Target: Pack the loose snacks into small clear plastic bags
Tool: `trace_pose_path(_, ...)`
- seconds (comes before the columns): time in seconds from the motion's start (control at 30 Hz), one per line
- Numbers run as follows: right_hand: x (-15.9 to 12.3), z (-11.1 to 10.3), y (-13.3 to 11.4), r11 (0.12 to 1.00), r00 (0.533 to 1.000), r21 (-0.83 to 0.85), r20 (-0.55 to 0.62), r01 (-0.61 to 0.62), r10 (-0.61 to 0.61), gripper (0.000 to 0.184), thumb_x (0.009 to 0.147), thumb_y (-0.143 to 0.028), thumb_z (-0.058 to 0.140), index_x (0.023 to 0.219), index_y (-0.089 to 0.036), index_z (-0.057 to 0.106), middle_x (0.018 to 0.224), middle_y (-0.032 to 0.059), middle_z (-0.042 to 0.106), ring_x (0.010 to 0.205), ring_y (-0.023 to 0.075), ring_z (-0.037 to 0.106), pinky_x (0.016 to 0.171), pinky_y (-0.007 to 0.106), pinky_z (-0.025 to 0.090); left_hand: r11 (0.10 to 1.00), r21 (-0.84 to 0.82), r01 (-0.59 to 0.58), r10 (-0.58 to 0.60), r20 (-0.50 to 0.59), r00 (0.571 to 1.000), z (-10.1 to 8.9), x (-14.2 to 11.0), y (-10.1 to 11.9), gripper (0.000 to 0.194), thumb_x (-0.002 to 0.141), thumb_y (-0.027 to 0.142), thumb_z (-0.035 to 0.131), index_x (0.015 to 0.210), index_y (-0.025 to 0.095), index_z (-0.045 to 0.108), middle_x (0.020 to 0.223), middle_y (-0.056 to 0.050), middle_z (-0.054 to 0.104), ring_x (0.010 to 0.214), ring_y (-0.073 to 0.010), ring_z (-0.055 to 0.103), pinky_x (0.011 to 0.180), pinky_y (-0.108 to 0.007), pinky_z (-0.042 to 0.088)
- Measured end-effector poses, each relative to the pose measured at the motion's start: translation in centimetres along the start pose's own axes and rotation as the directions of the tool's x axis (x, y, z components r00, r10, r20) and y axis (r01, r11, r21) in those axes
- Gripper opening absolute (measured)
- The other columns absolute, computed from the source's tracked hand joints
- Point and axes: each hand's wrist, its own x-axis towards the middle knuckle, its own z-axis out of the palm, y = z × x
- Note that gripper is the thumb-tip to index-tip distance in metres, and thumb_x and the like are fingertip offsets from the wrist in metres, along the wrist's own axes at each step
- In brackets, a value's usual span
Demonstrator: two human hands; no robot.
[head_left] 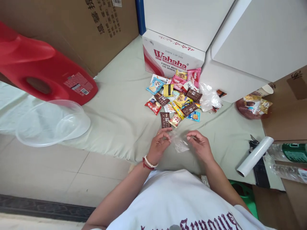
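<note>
1. Two bare hands work low over the cloth-covered table (124,127), with a clear plastic bag (180,146) between them, just in front of the heaped snack packets (181,99).
2. On the left hand (158,144), thumb and bent forefinger pinch the bag's left edge; another finger reaches out close to a dark brown packet (165,119).
3. On the right hand (201,145), thumb and forefinger tips come close together beside the bag's right edge; whether they grip the film, I cannot tell.
4. One crumpled clear bag (210,97) lies against the heap's right side; its contents are unclear.
5. Behind the heap stands a white Wahaha carton (165,57).
6. Farther right, a reddish bowl (242,111) holds wrapped packets (255,104).
7. At left, a clear plastic tub (80,125) sits near a red jug (81,84).
</note>
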Motion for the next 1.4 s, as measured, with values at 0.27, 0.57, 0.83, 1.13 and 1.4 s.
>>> trace_pose_path(0.27, -0.4, -0.7, 0.2, 0.982, 0.992, 0.149, 0.058, -0.120, 0.113, 0.046, 0.080, -0.054, 0.080, 0.118, -0.029, 0.070, 0.116, 0.0057, 0.069, 0.104, 0.0210, 0.062, 0.085, 0.031, 0.052, 0.917, -0.362, 0.170, -0.162, 0.054, 0.985, 0.3, 0.0, 0.8, 0.011, 0.069, 0.018, 0.071, 0.068, 0.018, 0.060, 0.104, -0.004, 0.066, 0.109, -0.0254, 0.063, 0.098, -0.047, 0.053)
trace_pose_path(0.57, -1.2, -1.7, 1.1, 0.905, 0.951, 0.313, -0.021, -0.287, 0.308, 0.028, 0.073, -0.042, 0.085, 0.085, -0.021, 0.071, 0.073, -0.0003, 0.065, 0.055, 0.0099, 0.043, 0.050, 0.023, 0.034, 0.827, -0.497, 0.264, -0.176, 0.217, 0.960, -0.3, 0.5, 3.2, 0.015, 0.068, 0.023, 0.066, 0.065, 0.019, 0.053, 0.146, -0.003, 0.058, 0.142, -0.0360, 0.045, 0.098, -0.063, 0.052)
trace_pose_path(0.83, 1.4, -2.9, -2.2, 0.951, 0.987, 0.274, -0.035, -0.142, 0.157, 0.039, 0.083, -0.056, 0.074, 0.110, -0.027, 0.074, 0.106, 0.0049, 0.072, 0.097, 0.0193, 0.065, 0.087, 0.031, 0.053, 0.796, -0.336, 0.503, -0.315, 0.481, 0.819, -0.3, 0.1, 3.7, 0.042, 0.058, 0.047, 0.081, 0.050, 0.017, 0.052, 0.148, -0.001, 0.056, 0.130, -0.0455, 0.054, 0.072, -0.057, 0.061)
trace_pose_path(1.13, 0.7, 0.1, -1.2, 0.796, 0.719, 0.293, 0.652, -0.530, 0.239, 0.051, 0.067, -0.056, 0.086, 0.105, -0.021, 0.081, 0.114, 0.0100, 0.076, 0.104, 0.0271, 0.070, 0.092, 0.040, 0.055, 0.982, -0.082, 0.169, -0.094, 0.564, 0.820, -0.7, 1.6, 6.1, 0.027, 0.077, 0.034, 0.075, 0.061, 0.018, 0.061, 0.162, -0.003, 0.039, 0.153, -0.0408, 0.029, 0.107, -0.059, 0.046)
trace_pose_path(1.4, -0.8, -0.1, -1.0, 0.824, 0.767, 0.279, 0.585, -0.494, 0.262, 0.032, 0.064, -0.046, 0.091, 0.080, -0.021, 0.080, 0.080, 0.0038, 0.073, 0.066, 0.0161, 0.062, 0.065, 0.029, 0.051, 0.980, 0.193, 0.046, -0.093, 0.240, 0.966, 0.1, 1.3, 3.8, 0.020, 0.079, 0.032, 0.075, 0.073, 0.019, 0.061, 0.139, -0.012, 0.052, 0.130, -0.0309, 0.052, 0.097, -0.041, 0.051)
